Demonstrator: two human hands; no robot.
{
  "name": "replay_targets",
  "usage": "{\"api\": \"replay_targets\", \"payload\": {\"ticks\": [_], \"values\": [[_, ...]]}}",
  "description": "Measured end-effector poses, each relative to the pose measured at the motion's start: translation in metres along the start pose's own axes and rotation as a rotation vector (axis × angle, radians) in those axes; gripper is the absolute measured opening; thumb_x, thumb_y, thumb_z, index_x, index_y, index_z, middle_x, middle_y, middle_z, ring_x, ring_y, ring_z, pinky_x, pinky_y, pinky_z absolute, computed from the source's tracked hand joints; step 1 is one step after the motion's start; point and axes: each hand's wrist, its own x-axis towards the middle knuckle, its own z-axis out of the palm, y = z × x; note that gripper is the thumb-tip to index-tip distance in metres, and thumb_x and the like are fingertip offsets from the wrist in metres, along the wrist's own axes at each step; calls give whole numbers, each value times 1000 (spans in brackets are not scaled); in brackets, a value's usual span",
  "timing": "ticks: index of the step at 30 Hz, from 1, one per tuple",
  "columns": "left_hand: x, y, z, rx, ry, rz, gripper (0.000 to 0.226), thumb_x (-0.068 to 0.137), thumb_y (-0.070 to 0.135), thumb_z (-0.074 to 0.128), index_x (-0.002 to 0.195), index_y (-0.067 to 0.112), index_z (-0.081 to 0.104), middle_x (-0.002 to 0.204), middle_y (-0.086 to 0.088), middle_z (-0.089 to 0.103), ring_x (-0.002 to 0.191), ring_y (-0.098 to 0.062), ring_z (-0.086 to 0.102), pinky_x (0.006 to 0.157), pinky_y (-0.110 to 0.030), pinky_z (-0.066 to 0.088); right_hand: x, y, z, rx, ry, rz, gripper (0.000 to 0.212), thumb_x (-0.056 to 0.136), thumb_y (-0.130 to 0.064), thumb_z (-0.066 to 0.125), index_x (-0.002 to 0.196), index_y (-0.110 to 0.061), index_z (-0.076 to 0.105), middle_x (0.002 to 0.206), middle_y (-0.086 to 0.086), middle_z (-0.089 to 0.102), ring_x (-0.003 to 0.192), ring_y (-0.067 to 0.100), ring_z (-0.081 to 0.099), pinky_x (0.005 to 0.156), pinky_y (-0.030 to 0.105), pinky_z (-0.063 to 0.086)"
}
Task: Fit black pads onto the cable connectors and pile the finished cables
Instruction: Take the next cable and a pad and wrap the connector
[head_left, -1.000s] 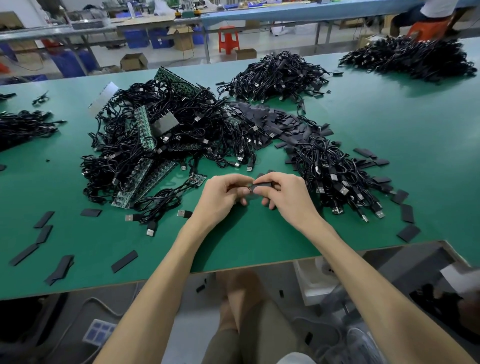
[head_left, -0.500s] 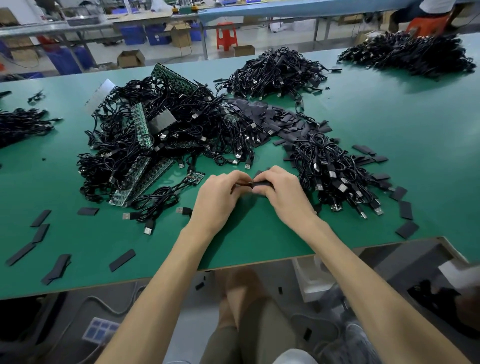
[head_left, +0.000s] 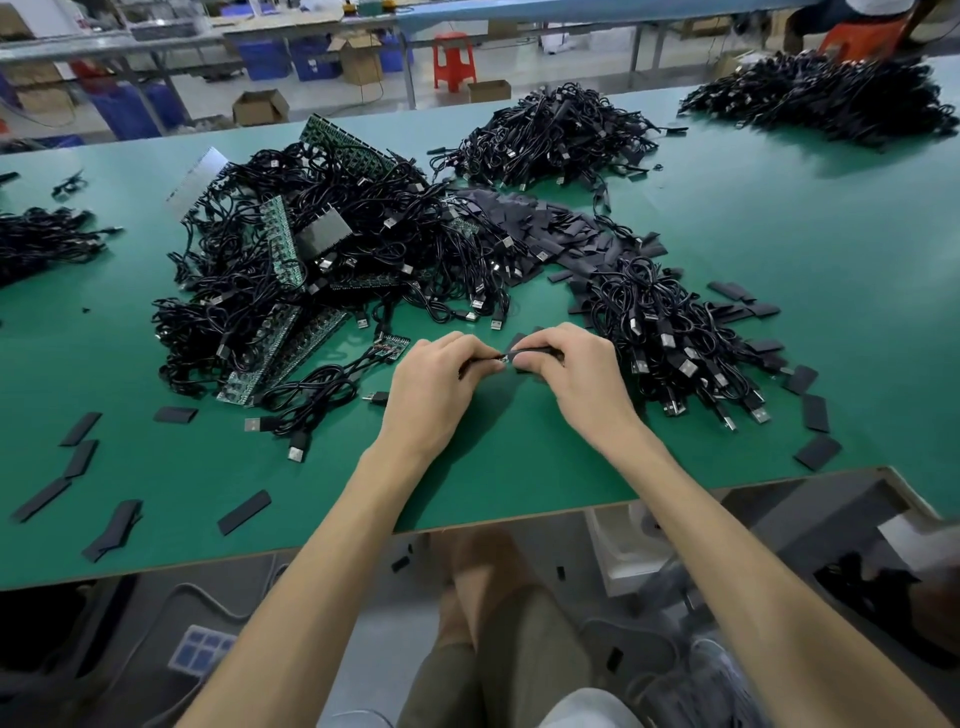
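Mid-fit. Left hand (head_left: 436, 382) has a narrow grip pinching the cable connector (head_left: 494, 358). Right hand (head_left: 571, 371) pinches a black pad (head_left: 531, 352). The two meet low over the table (head_left: 519, 467), near its front edge. Can't tell how far the pad is on. Next, I'd guess: seat it fully, then drop the cable on the pile (head_left: 670, 332) just right.

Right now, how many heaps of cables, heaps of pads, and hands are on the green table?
Cable heaps: 5
Pad heap: 1
Hands: 2
Total: 8
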Motion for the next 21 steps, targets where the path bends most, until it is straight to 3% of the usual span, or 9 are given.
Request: {"api": "replay_targets", "payload": {"ticks": [5,8,11,17,19,21], "values": [[-3,2,-1,41,44,38,11,90,23,75,93,13,77,81,6,71,68,-25,56,74,-36,43,0,0,1,69,-51,5,8,91,-18,76,98,-18,80,92,-6,71,83,2,63,82,26,53],[-2,2,-2,20,51,30,11,90,25,75,92,14,76,79,15,66,70,-23,58,79,-34,40,1,1,1,109,-68,22,9,90,-18,76,98,-18,79,91,-3,72,81,8,65,81,34,57],[-1,1,-4,-29,58,5,14,88,29,76,90,16,75,86,12,72,77,-20,63,85,-34,40,2,2,2,126,-62,30,8,91,-18,76,98,-19,79,93,0,73,78,12,66,81,38,58],[1,-2,-3,-45,20,-47,18,85,32,79,86,15,74,81,10,73,76,-19,63,86,-25,37,2,5,3,110,-56,22,8,89,-19,77,96,-24,79,90,-7,71,81,-1,61,76,19,47],[1,-3,-3,-51,6,-68,15,85,31,79,86,16,74,78,14,71,76,-21,61,86,-22,36,2,5,2,106,-81,27,9,89,-18,77,95,-24,80,86,-9,69,76,0,61,75,21,49],[1,-4,-3,-63,-10,-80,12,86,30,78,86,18,75,76,15,71,77,-22,62,89,-30,42,3,4,2,115,-99,36,9,89,-17,77,95,-23,80,85,-7,70,73,3,63,76,26,55]]}}
